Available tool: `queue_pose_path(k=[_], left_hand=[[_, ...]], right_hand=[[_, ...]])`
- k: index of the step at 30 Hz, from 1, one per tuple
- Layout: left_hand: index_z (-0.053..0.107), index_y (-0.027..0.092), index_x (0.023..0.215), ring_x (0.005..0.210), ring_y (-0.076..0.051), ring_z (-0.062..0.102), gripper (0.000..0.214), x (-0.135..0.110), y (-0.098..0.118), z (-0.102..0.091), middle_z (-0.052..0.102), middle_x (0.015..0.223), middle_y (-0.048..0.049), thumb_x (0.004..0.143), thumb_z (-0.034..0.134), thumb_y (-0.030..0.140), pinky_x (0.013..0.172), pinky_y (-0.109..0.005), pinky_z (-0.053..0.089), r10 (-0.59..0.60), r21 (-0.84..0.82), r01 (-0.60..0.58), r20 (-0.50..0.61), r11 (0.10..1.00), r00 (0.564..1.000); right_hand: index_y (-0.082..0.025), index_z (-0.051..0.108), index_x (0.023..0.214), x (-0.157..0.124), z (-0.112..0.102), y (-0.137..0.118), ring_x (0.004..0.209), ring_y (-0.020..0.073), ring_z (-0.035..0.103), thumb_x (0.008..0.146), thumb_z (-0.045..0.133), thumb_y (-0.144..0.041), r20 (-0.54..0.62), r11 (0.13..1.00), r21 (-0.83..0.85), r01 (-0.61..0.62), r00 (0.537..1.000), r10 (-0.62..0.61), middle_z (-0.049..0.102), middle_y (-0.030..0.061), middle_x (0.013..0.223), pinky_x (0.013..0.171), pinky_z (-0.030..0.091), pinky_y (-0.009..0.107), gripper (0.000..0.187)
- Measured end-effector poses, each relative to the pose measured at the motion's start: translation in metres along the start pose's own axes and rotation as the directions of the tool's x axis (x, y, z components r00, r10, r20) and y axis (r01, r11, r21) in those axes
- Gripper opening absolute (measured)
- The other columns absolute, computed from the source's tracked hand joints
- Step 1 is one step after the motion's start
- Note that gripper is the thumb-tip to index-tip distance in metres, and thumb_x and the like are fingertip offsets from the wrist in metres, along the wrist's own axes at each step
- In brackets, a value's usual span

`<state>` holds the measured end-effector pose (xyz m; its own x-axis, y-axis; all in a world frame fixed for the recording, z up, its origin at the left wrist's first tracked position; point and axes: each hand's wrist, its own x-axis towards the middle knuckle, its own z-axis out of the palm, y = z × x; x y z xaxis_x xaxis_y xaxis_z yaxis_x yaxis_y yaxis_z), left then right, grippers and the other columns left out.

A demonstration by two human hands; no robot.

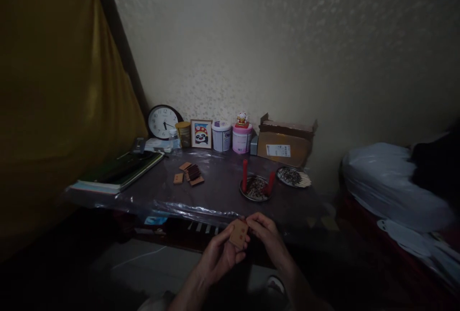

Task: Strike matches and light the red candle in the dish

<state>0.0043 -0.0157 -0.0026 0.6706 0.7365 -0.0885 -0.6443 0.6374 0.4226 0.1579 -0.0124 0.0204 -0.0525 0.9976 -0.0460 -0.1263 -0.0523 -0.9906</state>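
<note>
My left hand [218, 256] is closed around a small tan square piece [239, 233], held up in front of the table's near edge. My right hand [264, 234] has its fingers pinched at the piece's upper right corner. Both hands are below and in front of the dark table [215, 196], which is covered with clear plastic. Several similar tan and dark square pieces [189, 173] lie in a loose pile on the table's middle left. A round metal dish [256, 189] with two red candles [245, 175] stands just beyond my hands.
A second dish with sticks [293, 177] sits right of the first. Along the wall stand a clock [163, 121], a framed panda picture [201, 134], tins [222, 135] and a cardboard box [285, 143]. Books [118, 172] lie at left. A pale bundle [388, 181] lies at right.
</note>
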Motion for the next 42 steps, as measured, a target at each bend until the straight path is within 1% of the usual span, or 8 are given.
queue_pose_path(k=[9,13,17,21,26,32,37,42], left_hand=[[0.052,0.015,0.114,0.069,-0.015,0.063,0.032,-0.0015,-0.0011,0.0006,0.067,0.083,-0.0102,0.087,0.044,0.028,0.059,-0.024,0.043,-0.040,0.007,0.040,-0.006,0.999,0.999],[0.056,0.014,0.109,0.067,-0.015,0.064,0.028,-0.0012,-0.0004,-0.0017,0.068,0.082,-0.0106,0.087,0.043,0.028,0.059,-0.024,0.044,-0.040,-0.001,0.040,-0.005,0.999,0.999],[0.057,0.014,0.105,0.065,-0.014,0.063,0.027,-0.0015,0.0013,-0.0033,0.069,0.081,-0.0113,0.086,0.044,0.028,0.057,-0.024,0.044,-0.050,0.007,0.050,-0.018,0.999,0.999],[0.057,0.011,0.105,0.063,-0.014,0.063,0.029,-0.0018,0.0023,-0.0035,0.068,0.078,-0.0111,0.086,0.045,0.029,0.056,-0.023,0.044,-0.088,0.024,0.089,-0.055,0.996,0.995],[0.057,0.010,0.105,0.064,-0.014,0.063,0.030,-0.0018,0.0025,-0.0036,0.069,0.079,-0.0116,0.085,0.046,0.030,0.056,-0.022,0.044,-0.093,0.064,0.098,-0.072,0.993,0.993],[0.054,0.014,0.110,0.062,-0.015,0.064,0.032,-0.0021,0.0035,-0.0028,0.069,0.078,-0.0107,0.085,0.048,0.031,0.054,-0.022,0.044,-0.102,0.084,0.111,-0.101,0.990,0.990],[0.053,0.013,0.112,0.063,-0.015,0.064,0.033,-0.0022,0.0045,-0.0035,0.069,0.078,-0.0110,0.085,0.047,0.031,0.053,-0.022,0.043,-0.114,0.075,0.120,-0.082,0.990,0.990],[0.055,0.013,0.106,0.059,-0.015,0.064,0.029,-0.0025,0.0052,-0.0034,0.069,0.076,-0.0114,0.084,0.048,0.030,0.051,-0.022,0.043,-0.122,0.075,0.130,-0.099,0.989,0.988]], right_hand=[[-0.018,0.062,0.070,-0.0004,-0.0057,0.0019,0.064,0.0144,0.055,0.073,0.062,-0.038,-0.080,0.995,-0.055,0.084,0.993,-0.088,0.059,-0.0014,0.067,0.063,0.045,0.026,0.020],[-0.018,0.062,0.071,0.0013,-0.0072,0.0004,0.068,0.0158,0.056,0.074,0.061,-0.040,-0.087,0.973,-0.191,0.131,0.985,-0.149,0.060,-0.0011,0.068,0.064,0.045,0.026,0.022],[-0.019,0.065,0.081,0.0028,-0.0069,-0.0025,0.078,0.0181,0.059,0.078,0.058,-0.039,-0.059,0.880,-0.374,0.293,0.939,-0.338,0.064,0.0021,0.079,0.072,0.045,0.027,0.021],[-0.022,0.067,0.086,-0.0001,-0.0060,-0.0050,0.084,0.0166,0.059,0.085,0.051,-0.029,0.090,0.743,-0.505,0.440,0.882,-0.462,0.062,0.0029,0.086,0.076,0.045,0.027,0.017],[-0.022,0.066,0.082,-0.0038,-0.0064,-0.0064,0.080,0.0153,0.059,0.085,0.051,-0.023,0.153,0.677,-0.576,0.458,0.874,-0.461,0.060,0.0021,0.083,0.074,0.045,0.025,0.015],[-0.022,0.064,0.084,-0.0052,-0.0085,-0.0068,0.080,0.0158,0.059,0.085,0.050,-0.021,0.178,0.657,-0.592,0.467,0.870,-0.459,0.062,0.0023,0.083,0.074,0.045,0.027,0.015],[-0.024,0.065,0.083,-0.0062,-0.0098,-0.0070,0.079,0.0162,0.059,0.084,0.050,-0.022,0.198,0.641,-0.603,0.476,0.867,-0.457,0.062,0.0021,0.082,0.072,0.046,0.028,0.015],[-0.023,0.065,0.084,-0.0072,-0.0097,-0.0073,0.079,0.0161,0.060,0.085,0.049,-0.022,0.205,0.637,-0.609,0.472,0.870,-0.448,0.063,0.0020,0.083,0.073,0.046,0.028,0.016]])
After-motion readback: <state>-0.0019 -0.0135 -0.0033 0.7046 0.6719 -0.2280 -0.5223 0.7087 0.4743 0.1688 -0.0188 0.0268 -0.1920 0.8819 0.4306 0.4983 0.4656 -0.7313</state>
